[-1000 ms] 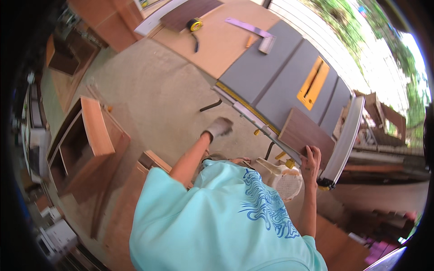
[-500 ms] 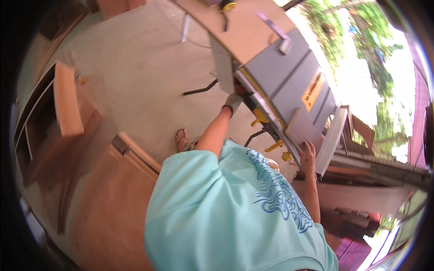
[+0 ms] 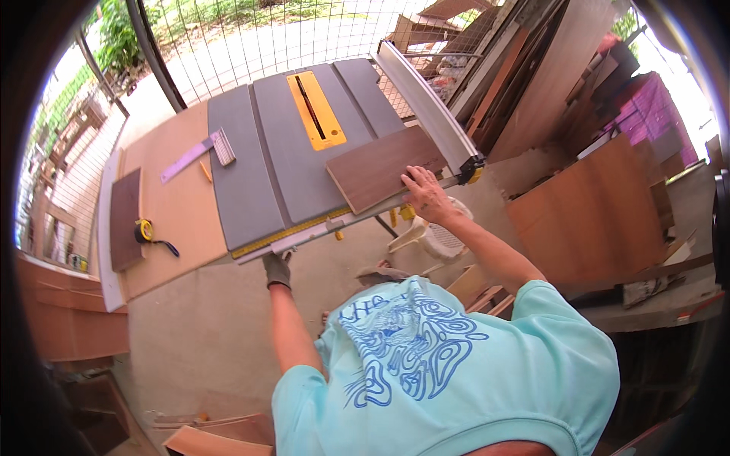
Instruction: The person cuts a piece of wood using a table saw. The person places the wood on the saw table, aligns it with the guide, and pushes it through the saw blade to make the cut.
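Note:
My right hand (image 3: 428, 194) rests, fingers apart, on a dark brown board (image 3: 378, 163) lying on the grey table saw (image 3: 275, 163) beside the silver fence (image 3: 420, 99). My gloved left hand (image 3: 277, 270) is at the underside of the front rail (image 3: 283, 241), its fingers mostly hidden. The saw's yellow insert (image 3: 318, 110) has a dark slot. On the wooden extension top (image 3: 167, 228) lie a pink-and-silver square (image 3: 186, 159), a pencil (image 3: 206, 171), a yellow-black tape measure (image 3: 144, 231) and another dark board (image 3: 124, 216).
A white plastic chair (image 3: 441, 245) stands under the saw's right end. Leaning boards and sheets (image 3: 578, 213) fill the right side. A wire fence (image 3: 213, 38) runs behind the saw. Wooden pieces (image 3: 217, 441) lie at the lower left.
The view has swung round, bringing the saw upright across the top. My left hand has moved from open air to the saw's front rail. My right hand remains on the board.

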Action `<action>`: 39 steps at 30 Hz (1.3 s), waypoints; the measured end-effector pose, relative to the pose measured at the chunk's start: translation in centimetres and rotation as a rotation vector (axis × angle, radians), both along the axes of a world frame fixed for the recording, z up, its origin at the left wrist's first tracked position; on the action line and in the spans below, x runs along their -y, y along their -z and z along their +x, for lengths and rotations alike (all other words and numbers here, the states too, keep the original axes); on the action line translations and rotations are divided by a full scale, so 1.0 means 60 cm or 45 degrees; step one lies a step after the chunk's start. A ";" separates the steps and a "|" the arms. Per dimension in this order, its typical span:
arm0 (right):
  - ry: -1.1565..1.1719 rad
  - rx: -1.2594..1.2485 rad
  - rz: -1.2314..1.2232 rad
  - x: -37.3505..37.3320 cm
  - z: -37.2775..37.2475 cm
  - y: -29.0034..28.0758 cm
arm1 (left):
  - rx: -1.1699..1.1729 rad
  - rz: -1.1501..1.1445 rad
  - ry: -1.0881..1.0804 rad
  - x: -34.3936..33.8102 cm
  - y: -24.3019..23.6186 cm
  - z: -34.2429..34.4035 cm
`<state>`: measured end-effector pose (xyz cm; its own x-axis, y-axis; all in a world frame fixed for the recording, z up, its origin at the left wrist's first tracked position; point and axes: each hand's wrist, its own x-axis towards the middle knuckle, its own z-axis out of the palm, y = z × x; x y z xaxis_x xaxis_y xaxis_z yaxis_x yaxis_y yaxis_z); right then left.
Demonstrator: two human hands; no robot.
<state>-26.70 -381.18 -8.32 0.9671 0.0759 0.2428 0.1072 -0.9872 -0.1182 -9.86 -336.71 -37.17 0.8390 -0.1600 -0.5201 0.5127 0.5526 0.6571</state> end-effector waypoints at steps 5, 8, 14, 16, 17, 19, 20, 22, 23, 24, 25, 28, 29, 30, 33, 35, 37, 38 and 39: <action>-0.050 0.133 0.153 -0.025 0.051 -0.023 | -0.017 0.246 0.129 -0.008 -0.016 -0.014; 0.040 0.037 0.197 0.012 0.055 -0.012 | -0.057 0.448 0.361 0.035 -0.062 -0.053; -0.055 -0.053 0.116 0.009 0.067 -0.028 | 0.085 0.628 0.342 0.042 -0.096 -0.091; -0.063 -0.018 0.046 -0.015 0.084 -0.029 | 0.146 0.554 0.159 0.016 -0.033 -0.074; -0.087 0.009 0.019 -0.032 0.079 -0.025 | 0.202 0.534 0.034 0.003 0.002 -0.062; -0.177 -0.023 0.014 -0.086 0.088 -0.023 | 0.394 0.512 -0.376 -0.071 0.065 -0.056; -0.107 -0.091 -0.088 -0.057 0.072 0.005 | 0.286 0.627 -0.188 0.008 0.063 -0.044; -0.101 -0.140 -0.227 -0.014 0.054 0.023 | 0.218 0.777 0.001 0.106 0.008 -0.036; -0.056 -0.203 -0.215 -0.007 0.050 0.023 | 0.188 0.775 -0.021 0.126 -0.012 -0.039; 0.008 -0.258 -0.202 0.001 0.051 0.020 | 0.165 0.748 -0.065 0.142 -0.035 -0.035; -0.053 -0.246 -0.249 0.006 0.057 0.017 | 0.058 0.601 -0.179 0.151 -0.047 -0.040; -0.109 -0.357 -0.278 0.021 0.069 0.016 | -0.149 0.564 -0.427 0.156 -0.051 -0.063; -0.132 -0.356 -0.309 0.025 0.075 0.016 | -0.160 0.536 -0.452 0.157 -0.055 -0.068; -0.130 -0.392 -0.323 0.029 0.080 0.014 | -0.097 0.437 -0.514 0.158 -0.059 -0.072; -0.192 -0.425 -0.345 0.034 0.101 0.003 | 0.061 0.274 -0.721 0.139 -0.096 -0.039; -0.208 -0.468 -0.367 0.049 0.090 -0.012 | 0.190 0.170 -0.919 0.150 -0.122 -0.037; -0.176 -0.566 -0.295 0.048 0.078 -0.024 | 0.150 0.307 -0.818 0.155 -0.135 -0.042; -0.198 -0.567 -0.307 0.031 0.086 -0.027 | 0.077 0.333 -0.833 0.146 -0.125 -0.037; -0.218 -0.601 -0.285 0.017 0.092 -0.030 | 0.002 0.359 -0.843 0.140 -0.114 -0.037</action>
<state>-21.19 -382.23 -6.51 0.9363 0.2420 -0.2546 0.2550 -0.9668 0.0187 -12.06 -345.10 -30.33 0.7142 0.5230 -0.4652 0.1274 0.5563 0.8211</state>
